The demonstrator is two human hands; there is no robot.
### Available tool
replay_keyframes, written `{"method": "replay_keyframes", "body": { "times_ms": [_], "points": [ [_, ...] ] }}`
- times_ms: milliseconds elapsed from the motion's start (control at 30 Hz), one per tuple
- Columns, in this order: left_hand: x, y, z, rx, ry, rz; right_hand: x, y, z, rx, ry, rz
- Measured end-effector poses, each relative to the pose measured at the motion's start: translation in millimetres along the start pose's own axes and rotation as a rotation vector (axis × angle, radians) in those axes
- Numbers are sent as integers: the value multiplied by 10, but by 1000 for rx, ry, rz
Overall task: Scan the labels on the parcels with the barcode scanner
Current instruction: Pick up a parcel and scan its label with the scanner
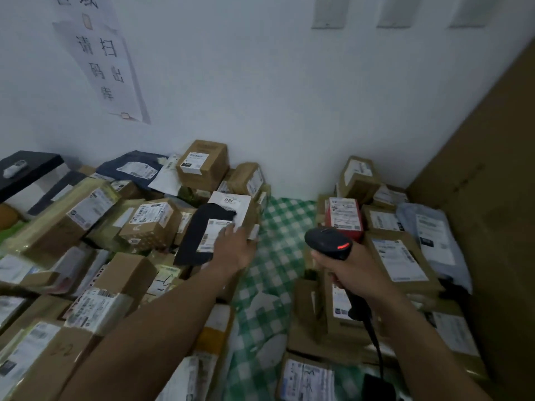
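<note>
Two hands: left hand [236,250] fingers [228,231] touch black parcel [199,227], right hand [350,273] grips scanner [328,241].

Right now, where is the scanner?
Head view, right of centre: the right hand grips the scanner by the checked cloth, near the red parcel.

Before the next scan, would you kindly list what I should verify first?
1. The right hand grips the barcode scanner: ok.
2. The scanner's red light is lit: ok.
3. The left hand touches the black mailer: ok.
4. The mailer's white label faces up: ok.
5. The label is free of fingers: not ok, fingertips overlap its right edge.
6. The scanner is aimed at that label: cannot tell.
</note>
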State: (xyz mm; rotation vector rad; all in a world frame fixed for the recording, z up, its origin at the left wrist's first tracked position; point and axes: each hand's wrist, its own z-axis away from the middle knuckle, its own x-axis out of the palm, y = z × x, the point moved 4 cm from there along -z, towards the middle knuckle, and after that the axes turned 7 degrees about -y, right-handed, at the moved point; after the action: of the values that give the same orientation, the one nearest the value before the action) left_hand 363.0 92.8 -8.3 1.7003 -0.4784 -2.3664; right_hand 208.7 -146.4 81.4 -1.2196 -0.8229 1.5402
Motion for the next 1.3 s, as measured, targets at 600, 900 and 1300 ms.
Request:
{"method": "replay_keyframes", "body": {
  "times_ms": [600, 900, 1300],
  "points": [
    [973, 2071, -370, 84, -224, 619, -921, 758, 322, 114, 247, -128],
    [956, 1831, 46, -28, -274, 1232, -962, 627, 213, 19, 308, -168],
    [735, 1447, 1151, 121, -170, 1353, -472, 439, 183, -101, 360, -289]
  ]
}}
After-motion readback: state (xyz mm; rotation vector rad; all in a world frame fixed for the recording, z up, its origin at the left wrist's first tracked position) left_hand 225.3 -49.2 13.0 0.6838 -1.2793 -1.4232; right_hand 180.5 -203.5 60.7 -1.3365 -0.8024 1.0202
